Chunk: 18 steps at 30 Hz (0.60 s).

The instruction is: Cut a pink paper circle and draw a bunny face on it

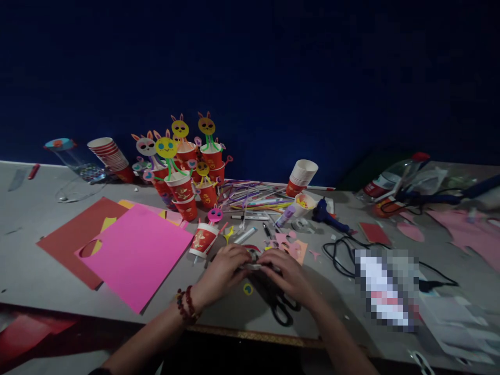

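My left hand [229,265], a beaded bracelet [186,306] on its wrist, and my right hand [287,273] meet over the table. Their fingertips pinch a small whitish piece [254,266] between them. Fingers cover most of it, so its kind is hidden. Below the right hand lies a pair of black-handled scissors [282,310], its blades in shadow. A small yellow paper round with a blue-green heart [248,289] rests under the hands. To the left, a red paper cup [203,239] with a pink rabbit-like face [214,214] stands tilted.
Decorated cups with paper faces [179,187] stand behind on the left. Pink sheets [136,255] lie at left. Colourful sticks [250,198], a cup stack [301,177] and a blue glue gun [330,216] are at the back. A black cable [336,260] loops on the right.
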### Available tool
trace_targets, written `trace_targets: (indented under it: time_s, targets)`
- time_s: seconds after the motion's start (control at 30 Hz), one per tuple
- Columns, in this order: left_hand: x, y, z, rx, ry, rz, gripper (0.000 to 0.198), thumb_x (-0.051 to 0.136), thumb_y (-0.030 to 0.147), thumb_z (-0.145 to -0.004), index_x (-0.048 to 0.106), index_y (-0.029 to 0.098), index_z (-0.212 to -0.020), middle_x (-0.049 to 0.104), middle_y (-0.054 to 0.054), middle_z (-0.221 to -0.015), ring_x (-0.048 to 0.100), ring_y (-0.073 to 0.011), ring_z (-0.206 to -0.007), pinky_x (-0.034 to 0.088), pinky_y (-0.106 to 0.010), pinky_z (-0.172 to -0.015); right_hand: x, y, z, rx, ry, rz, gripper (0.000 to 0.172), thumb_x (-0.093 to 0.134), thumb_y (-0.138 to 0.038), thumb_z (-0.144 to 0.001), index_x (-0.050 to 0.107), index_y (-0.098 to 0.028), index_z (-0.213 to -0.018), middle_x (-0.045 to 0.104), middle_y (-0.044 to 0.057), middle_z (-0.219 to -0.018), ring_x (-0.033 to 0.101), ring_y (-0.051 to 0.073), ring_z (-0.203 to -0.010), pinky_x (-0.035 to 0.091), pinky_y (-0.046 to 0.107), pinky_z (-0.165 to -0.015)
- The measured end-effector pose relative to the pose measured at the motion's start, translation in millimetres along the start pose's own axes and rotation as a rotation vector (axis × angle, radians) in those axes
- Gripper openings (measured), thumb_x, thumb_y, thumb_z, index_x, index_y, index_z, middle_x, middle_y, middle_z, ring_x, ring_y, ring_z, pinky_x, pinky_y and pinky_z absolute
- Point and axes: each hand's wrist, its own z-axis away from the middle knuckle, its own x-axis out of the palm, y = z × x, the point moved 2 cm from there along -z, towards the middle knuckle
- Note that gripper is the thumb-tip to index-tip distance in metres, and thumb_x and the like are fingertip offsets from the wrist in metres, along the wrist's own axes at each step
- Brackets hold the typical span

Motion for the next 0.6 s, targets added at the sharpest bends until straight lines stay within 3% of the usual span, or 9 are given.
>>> trace_targets:
  time_s: [0.1, 0.2, 0.37, 0.5, 0.6]
  targets:
    - [-8.6, 4.0, -1.0, -0.028, 0.063, 0.221, 0.013, 0.063, 0.027, -0.093, 0.064, 0.021, -0.104, 0.068, -0.007, -0.109, 0.06, -0.0212, -0.108, 0.047, -0.036, -0.096, -10.7, -3.3, -0.3, 0.04, 0.065, -0.149, 0.01, 0.057, -0.025, -0.097, 0.067, -0.024, -0.098, 0.07, 0.004, -0.097, 0.065, 0.02, -0.096, 0.05, 0.034, -0.089]
    - [-12.4, 8.1, -0.9, -0.012, 0.085, 0.302, 0.01, 0.062, 0.027, -0.094, 0.065, 0.02, -0.101, 0.068, -0.007, -0.106, 0.06, -0.0212, -0.107, 0.046, -0.035, -0.096, -11.6, -6.4, -0.1, 0.052, 0.111, -0.195, 0.008, 0.061, -0.028, -0.095, 0.067, -0.024, -0.095, 0.069, 0.004, -0.095, 0.065, 0.021, -0.094, 0.051, 0.036, -0.088]
    - [-9.2, 11.5, 1.1, -0.051, 0.134, 0.277, 0.008, 0.06, 0.027, -0.095, 0.064, 0.02, -0.096, 0.067, -0.006, -0.098, 0.06, -0.0198, -0.099, 0.046, -0.033, -0.089, -0.8, -12.7, 1.8, 0.095, 0.285, -0.123, 0.007, 0.065, -0.028, -0.091, 0.065, -0.023, -0.096, 0.067, 0.006, -0.097, 0.063, 0.022, -0.094, 0.053, 0.034, -0.081]
    - [-6.9, 17.8, 3.3, -0.058, 0.163, 0.199, 0.006, 0.058, 0.023, -0.096, 0.063, 0.02, -0.098, 0.068, -0.005, -0.096, 0.061, -0.0198, -0.096, 0.044, -0.035, -0.089, 7.7, -21.1, 6.6, 0.083, 0.49, -0.003, 0.012, 0.066, -0.023, -0.089, 0.064, -0.024, -0.101, 0.063, 0.008, -0.106, 0.06, 0.025, -0.106, 0.051, 0.039, -0.091]
    - [-6.0, 23.3, 4.3, -0.063, 0.211, 0.157, 0.008, 0.058, 0.023, -0.095, 0.064, 0.021, -0.1, 0.07, -0.005, -0.097, 0.062, -0.0211, -0.098, 0.043, -0.037, -0.091, 13.9, -28.0, 9.7, 0.086, 0.557, 0.053, 0.01, 0.063, -0.019, -0.091, 0.065, -0.025, -0.098, 0.063, 0.007, -0.101, 0.06, 0.024, -0.103, 0.049, 0.041, -0.094]
